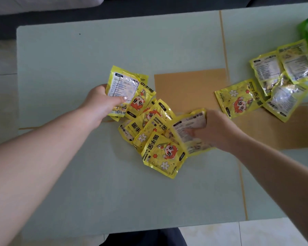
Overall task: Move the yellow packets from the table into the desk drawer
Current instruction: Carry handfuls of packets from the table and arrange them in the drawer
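while packets [157,139] crowd center, bare table [78,55] edges

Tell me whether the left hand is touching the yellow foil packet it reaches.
Touching. The head view shows the left hand gripping a yellow foil packet, thumb pressed across its white label.
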Tool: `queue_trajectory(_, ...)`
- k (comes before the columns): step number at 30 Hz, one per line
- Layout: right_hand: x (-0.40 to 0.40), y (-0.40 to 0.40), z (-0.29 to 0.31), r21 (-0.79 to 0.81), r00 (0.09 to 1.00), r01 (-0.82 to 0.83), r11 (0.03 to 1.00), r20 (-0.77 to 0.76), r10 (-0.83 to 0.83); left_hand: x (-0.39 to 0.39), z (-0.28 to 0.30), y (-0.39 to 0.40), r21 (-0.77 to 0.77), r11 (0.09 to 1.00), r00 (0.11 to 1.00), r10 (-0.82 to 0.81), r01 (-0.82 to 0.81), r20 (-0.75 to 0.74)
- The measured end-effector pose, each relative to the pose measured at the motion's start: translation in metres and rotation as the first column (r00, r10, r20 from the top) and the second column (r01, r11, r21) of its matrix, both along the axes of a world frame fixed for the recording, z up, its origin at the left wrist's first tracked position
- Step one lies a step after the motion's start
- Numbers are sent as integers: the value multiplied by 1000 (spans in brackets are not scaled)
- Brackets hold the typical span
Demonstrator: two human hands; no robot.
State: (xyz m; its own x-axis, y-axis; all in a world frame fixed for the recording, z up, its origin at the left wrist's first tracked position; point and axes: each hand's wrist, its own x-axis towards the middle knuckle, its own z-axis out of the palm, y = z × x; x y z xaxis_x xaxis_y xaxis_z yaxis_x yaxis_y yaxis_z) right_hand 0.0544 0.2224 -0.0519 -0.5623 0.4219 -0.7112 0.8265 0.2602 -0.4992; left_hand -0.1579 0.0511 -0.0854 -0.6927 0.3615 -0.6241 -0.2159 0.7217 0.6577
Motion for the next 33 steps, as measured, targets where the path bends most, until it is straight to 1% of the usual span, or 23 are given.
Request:
queue_trajectory(3,9,-34,-1,-137,999,39,990,-16,-42,6,-1,4,-51,998,994,-29,23,-109)
queue_trajectory(5,13,-57,-4,-158,997,28,987,-60,-38,10,-1,6,-61,997,986,-47,38,-162)
queue_trajectory(6,14,-67,-9,-131,996,-14,991,-93,1,12,-1,7,-66,997,983,-44,33,-178)
queue_trajectory(7,16,-77,-16,-73,990,-86,994,-114,77,13,-2,7,-73,997,981,-37,24,-191)
queue_trajectory(9,19,-92,-27,89,966,-223,971,-115,232,15,-3,8,-81,997,978,-24,7,-207)
queue_trajectory(10,21,-99,-30,159,956,-252,955,-110,271,16,-3,8,-82,997,976,-19,1,-218)
queue_trajectory(12,22,-107,-33,246,951,-262,933,-97,293,18,-3,8,-94,996,962,-35,10,-271)
queue_trajectory(15,23,-113,-34,327,952,-239,914,-108,288,23,-1,10,-118,991,925,-101,61,-366)
queue_trajectory(17,23,-114,-36,341,955,-212,916,-126,268,25,1,11,-127,989,915,-122,78,-385)
queue_trajectory(20,23,-113,-37,242,967,-200,949,-105,231,26,2,12,-153,984,911,-145,92,-386)
queue_trajectory(24,18,-109,-34,171,979,-186,967,-49,197,26,5,13,-174,978,903,-176,116,-391)
queue_trajectory(27,17,-107,-30,137,987,-158,978,-18,162,26,8,13,-153,985,929,-124,74,-349)
queue_trajectory(30,22,-107,-26,95,999,-42,995,-21,44,23,8,8,-152,988,952,-53,6,-302)
queue_trajectory(33,28,-103,-22,-11,985,172,985,-27,-172,20,9,-1,-127,991,966,16,-51,-259)
